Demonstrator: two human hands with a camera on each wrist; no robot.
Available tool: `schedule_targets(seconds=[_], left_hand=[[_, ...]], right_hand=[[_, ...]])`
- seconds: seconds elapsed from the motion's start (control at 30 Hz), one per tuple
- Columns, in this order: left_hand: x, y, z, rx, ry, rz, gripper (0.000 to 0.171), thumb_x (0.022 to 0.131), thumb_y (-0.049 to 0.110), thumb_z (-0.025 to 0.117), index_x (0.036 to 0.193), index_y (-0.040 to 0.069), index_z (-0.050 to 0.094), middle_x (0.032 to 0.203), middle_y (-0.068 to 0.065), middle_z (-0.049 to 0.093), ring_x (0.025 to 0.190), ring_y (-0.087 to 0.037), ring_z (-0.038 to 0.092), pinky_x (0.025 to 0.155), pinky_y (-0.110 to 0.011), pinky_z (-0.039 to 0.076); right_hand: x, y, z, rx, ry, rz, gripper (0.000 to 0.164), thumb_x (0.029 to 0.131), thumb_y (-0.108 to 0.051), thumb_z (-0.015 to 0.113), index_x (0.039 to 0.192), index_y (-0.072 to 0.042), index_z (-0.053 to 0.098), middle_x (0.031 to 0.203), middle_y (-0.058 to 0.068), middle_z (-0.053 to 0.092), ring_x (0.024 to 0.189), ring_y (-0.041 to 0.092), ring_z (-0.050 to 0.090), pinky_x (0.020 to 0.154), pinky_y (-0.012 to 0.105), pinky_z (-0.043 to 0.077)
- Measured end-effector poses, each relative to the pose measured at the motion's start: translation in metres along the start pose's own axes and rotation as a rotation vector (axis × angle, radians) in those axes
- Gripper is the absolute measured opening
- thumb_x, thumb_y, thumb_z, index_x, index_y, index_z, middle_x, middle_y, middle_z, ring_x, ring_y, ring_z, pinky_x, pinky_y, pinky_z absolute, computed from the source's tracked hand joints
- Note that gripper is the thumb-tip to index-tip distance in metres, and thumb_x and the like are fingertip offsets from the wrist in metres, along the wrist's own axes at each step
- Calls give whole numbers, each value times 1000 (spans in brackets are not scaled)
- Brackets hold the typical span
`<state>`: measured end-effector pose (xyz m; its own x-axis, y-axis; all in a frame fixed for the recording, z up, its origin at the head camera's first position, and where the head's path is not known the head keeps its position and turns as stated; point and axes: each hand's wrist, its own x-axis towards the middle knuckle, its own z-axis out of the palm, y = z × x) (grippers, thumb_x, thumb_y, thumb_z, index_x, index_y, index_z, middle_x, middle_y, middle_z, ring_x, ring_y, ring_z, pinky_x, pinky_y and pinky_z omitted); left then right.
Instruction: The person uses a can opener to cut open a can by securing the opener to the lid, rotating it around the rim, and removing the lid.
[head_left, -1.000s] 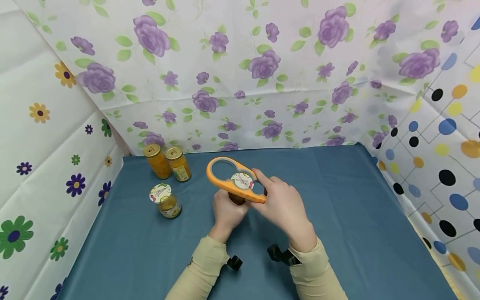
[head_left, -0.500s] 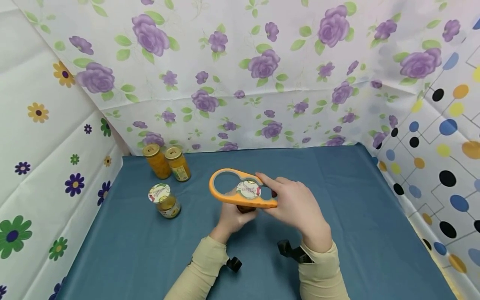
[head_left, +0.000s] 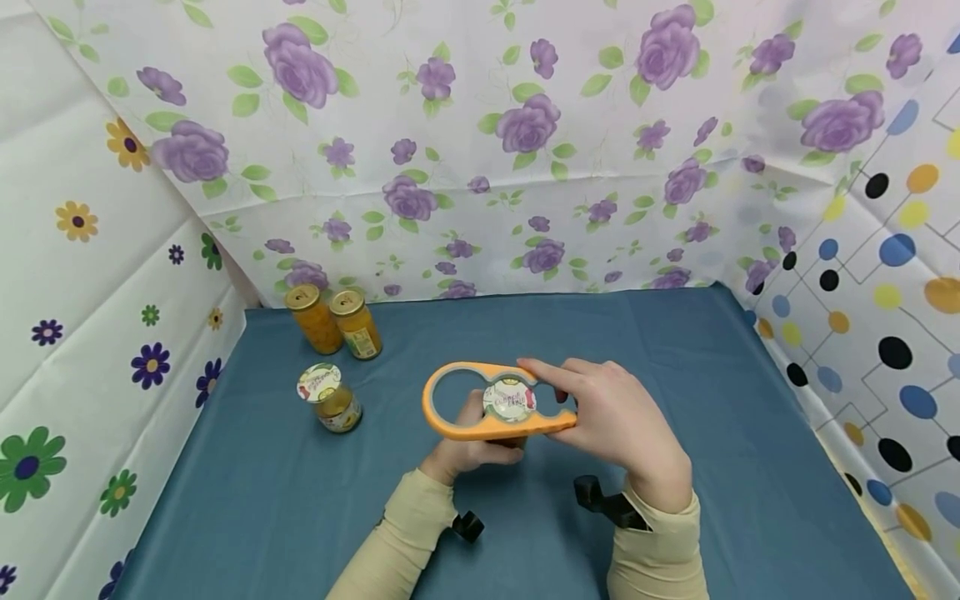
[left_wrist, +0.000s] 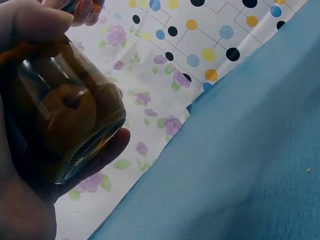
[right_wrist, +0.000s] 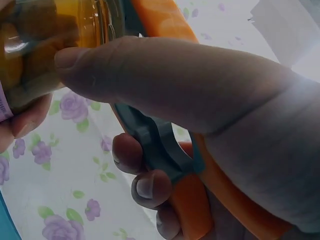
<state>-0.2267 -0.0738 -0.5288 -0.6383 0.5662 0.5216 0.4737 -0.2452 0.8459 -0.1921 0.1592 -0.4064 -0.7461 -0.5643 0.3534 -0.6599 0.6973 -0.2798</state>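
Observation:
In the head view my left hand (head_left: 465, 454) grips a glass jar (left_wrist: 70, 105) above the table; in the left wrist view its fingers wrap the jar, and round fruit-like pieces show inside. The jar's white patterned lid (head_left: 510, 400) sits within an opening of an orange jar opener with grey inner edges (head_left: 480, 431). My right hand (head_left: 622, 408) holds the opener's right end. In the right wrist view its thumb lies along the jar's side, while the other fingers curl round the opener (right_wrist: 192, 210).
Two gold-lidded jars, one at the back left (head_left: 313, 321) and one beside it (head_left: 358, 329), stand close together. Nearer is a small jar with a white patterned lid (head_left: 321, 383). Blue cloth (head_left: 750, 467) covers the table, with patterned sheets (head_left: 480, 242) behind and at both sides.
Both the opener and the jar have shifted right and nearer to me. The opener has turned counterclockwise in the head view, its right end now almost level. My right hand has moved right with it.

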Motion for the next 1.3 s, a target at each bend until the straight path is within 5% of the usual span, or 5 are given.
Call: schedule_targets(seconds=[0.47, 0.7, 0.83, 1.0, 1.3], left_hand=[[-3, -1, 1, 62, -10, -33, 40, 79, -3, 85, 117, 1, 71, 89, -11, 71, 73, -15, 61, 71, -36, 57], [-4, -4, 2, 20, 1, -50, 43, 81, -4, 83, 122, -1, 69, 89, -13, 70, 71, -17, 59, 67, -36, 55], [-2, -7, 4, 65, 20, -55, 54, 82, -4, 82, 134, 2, 66, 106, -12, 73, 82, -19, 63, 76, -36, 56], [2, -10, 8, 137, 63, -74, 67, 87, 1, 81, 150, 8, 57, 134, -10, 69, 109, -23, 67, 94, -40, 58], [20, -20, 12, 218, 250, -205, 62, 90, 11, 87, 145, 10, 58, 134, -8, 66, 118, -24, 67, 98, -42, 59]], right_hand=[[-5, 3, -4, 22, 18, -8, 78, 80, -25, 97, 151, -30, 64, 81, -14, 52, 56, 4, 35, 54, 26, 37], [-8, 5, -7, 41, 38, -20, 80, 79, -20, 97, 152, -28, 64, 83, -15, 53, 59, 5, 39, 55, 27, 39], [-9, 6, -9, 45, 47, -17, 79, 80, -21, 96, 152, -28, 64, 84, -13, 55, 59, 5, 39, 55, 28, 39], [-12, 10, -13, 60, 57, 0, 80, 80, -23, 97, 152, -29, 64, 85, -12, 57, 60, 5, 40, 56, 28, 40], [-27, 23, -23, 70, 91, 117, 82, 80, -22, 97, 153, -33, 61, 88, -10, 58, 61, 8, 44, 57, 30, 42]])
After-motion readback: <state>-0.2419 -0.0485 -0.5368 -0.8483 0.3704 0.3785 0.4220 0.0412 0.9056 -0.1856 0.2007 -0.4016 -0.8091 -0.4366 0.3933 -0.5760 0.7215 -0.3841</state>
